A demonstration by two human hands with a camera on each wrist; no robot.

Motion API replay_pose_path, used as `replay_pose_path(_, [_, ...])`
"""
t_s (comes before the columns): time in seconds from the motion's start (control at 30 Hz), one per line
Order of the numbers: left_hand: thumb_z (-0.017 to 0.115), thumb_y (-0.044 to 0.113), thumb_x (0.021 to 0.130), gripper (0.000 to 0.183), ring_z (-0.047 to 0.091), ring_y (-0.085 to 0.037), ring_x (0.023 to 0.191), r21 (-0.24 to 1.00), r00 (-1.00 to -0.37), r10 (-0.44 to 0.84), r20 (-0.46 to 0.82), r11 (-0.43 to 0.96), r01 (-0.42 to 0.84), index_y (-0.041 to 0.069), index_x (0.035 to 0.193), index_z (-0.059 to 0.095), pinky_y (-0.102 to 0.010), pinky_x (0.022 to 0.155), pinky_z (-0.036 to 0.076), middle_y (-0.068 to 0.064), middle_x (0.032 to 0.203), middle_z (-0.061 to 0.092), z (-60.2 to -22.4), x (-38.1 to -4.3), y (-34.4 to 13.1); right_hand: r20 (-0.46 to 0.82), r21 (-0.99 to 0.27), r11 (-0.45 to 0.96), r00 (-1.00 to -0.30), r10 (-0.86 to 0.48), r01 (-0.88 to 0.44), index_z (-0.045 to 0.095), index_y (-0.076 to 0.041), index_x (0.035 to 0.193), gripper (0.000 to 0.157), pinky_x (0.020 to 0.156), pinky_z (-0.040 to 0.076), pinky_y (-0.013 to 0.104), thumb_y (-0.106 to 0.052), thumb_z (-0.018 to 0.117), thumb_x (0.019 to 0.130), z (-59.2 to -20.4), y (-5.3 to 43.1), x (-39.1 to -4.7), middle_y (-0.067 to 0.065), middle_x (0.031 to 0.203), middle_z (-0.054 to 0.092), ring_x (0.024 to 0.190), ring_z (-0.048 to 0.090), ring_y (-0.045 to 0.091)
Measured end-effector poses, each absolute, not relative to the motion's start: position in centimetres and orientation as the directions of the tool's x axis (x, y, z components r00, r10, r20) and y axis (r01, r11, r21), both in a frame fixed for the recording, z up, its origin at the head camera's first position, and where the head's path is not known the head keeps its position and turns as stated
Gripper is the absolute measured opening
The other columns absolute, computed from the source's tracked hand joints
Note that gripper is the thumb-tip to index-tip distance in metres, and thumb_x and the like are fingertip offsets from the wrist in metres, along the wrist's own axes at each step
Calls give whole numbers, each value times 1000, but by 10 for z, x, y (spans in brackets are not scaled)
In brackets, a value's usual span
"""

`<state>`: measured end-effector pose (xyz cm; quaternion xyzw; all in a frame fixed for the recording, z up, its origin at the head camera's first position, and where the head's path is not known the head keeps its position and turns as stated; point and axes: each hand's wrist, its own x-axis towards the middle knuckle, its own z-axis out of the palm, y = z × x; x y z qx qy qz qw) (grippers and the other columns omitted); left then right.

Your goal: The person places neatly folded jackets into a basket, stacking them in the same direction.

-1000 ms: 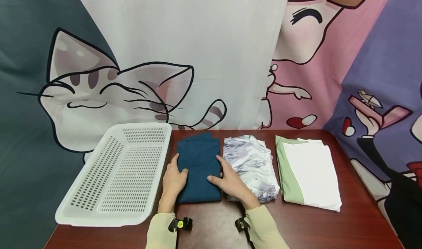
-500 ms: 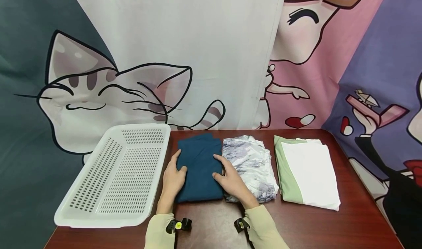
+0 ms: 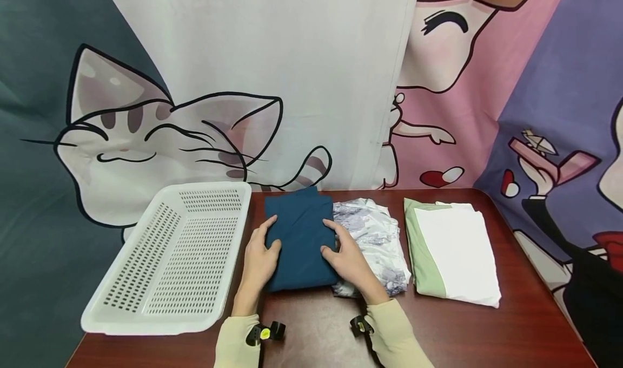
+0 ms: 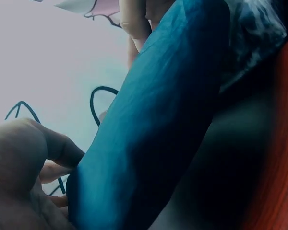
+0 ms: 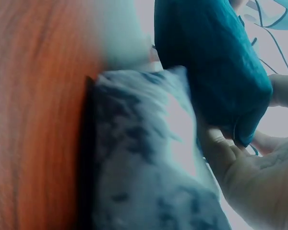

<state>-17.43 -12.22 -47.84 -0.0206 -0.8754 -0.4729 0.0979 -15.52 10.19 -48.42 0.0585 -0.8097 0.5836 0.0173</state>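
Note:
A folded dark blue garment (image 3: 303,246) is held by both hands, one at each side edge. My left hand (image 3: 259,257) grips its left side, thumb on top. On the right side, my right hand (image 3: 348,255) holds the other edge; the right wrist view shows fingers reaching beneath the blue fabric (image 5: 211,62). In the left wrist view the blue bundle (image 4: 149,124) is raised, with a dark gap between its underside and the table. Close to the right hand, a folded white-and-grey patterned garment (image 3: 372,243) lies partly behind it.
A white perforated plastic basket (image 3: 92,314) stands left of the hands on the brown wooden table (image 3: 311,335). Farther right lies a folded white and green garment (image 3: 459,254). A cartoon-printed cloth backdrop (image 3: 311,76) hangs along the table's back edge.
The blue garment has come up off the table and shifted slightly right and away, now overlapping the patterned garment's edge. Both hands have moved with it, having taken hold of its sides.

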Motion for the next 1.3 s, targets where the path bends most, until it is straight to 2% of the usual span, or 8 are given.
replay_pose_path(0.27, [63,0,94,63,58,-37,128,836,-968,15,251,501,225,14,155,57,-55,107,44,-18,140,62,-466,-168,-115,20,-962,273,-1000,-24,-26,50,-20,158,61,91,54,53,-14,66,100,-474,111,-150,19,133,65,105,69,27])
replay_pose_path(0.47, [64,-2,93,64,59,-35,125,805,-951,63,304,517,291,11,154,57,-54,104,46,-16,139,62,-463,-165,-113,5,-944,330,-999,-40,-17,47,-21,160,62,110,42,61,-19,65,101,-472,113,-148,19,157,49,136,54,39])
replay_pose_path(0.57, [65,-2,92,64,60,-31,113,810,-951,56,303,511,289,13,154,58,-49,97,47,-14,133,64,-460,-162,-113,22,-940,340,-999,-40,-34,49,-20,159,61,113,39,61,-17,65,101,-469,114,-146,17,161,45,141,49,39])
replay_pose_path(0.77, [57,-4,93,65,45,-23,79,852,-954,29,299,442,280,17,155,58,-35,76,39,-11,109,58,-444,-157,-114,73,-947,314,-997,-9,-72,53,-22,157,56,103,47,56,-15,63,102,-448,117,-143,14,152,55,121,62,31])
replay_pose_path(0.97, [49,-10,98,61,38,-16,64,899,-959,-5,283,349,264,13,155,57,-28,69,36,-6,82,45,-425,-144,-126,86,-986,136,-992,-88,-98,53,-20,157,52,84,55,42,-10,58,105,-431,117,-137,14,109,76,92,71,24])
replay_pose_path(1.1, [49,-11,97,64,38,-14,61,906,-961,-5,276,336,258,13,156,56,-25,64,37,-2,70,40,-415,-141,-137,125,-986,96,-984,-126,-138,53,-19,156,52,71,50,32,-7,56,105,-421,113,-136,7,87,70,68,59,16])
replay_pose_path(1.2, [49,-10,96,65,53,-13,70,914,-968,-9,252,329,235,15,156,55,-23,68,45,-11,95,63,-405,-139,-144,146,-981,107,-979,-143,-162,53,-20,156,53,64,43,30,-8,57,105,-413,109,-136,2,73,55,56,41,14])
replay_pose_path(1.3, [51,-6,97,66,64,-13,82,911,-973,-6,232,352,215,18,158,54,-24,69,51,-16,134,63,-397,-138,-154,158,-979,106,-973,-168,-177,52,-23,157,54,59,40,29,-8,57,105,-406,101,-135,-2,62,42,53,37,14])
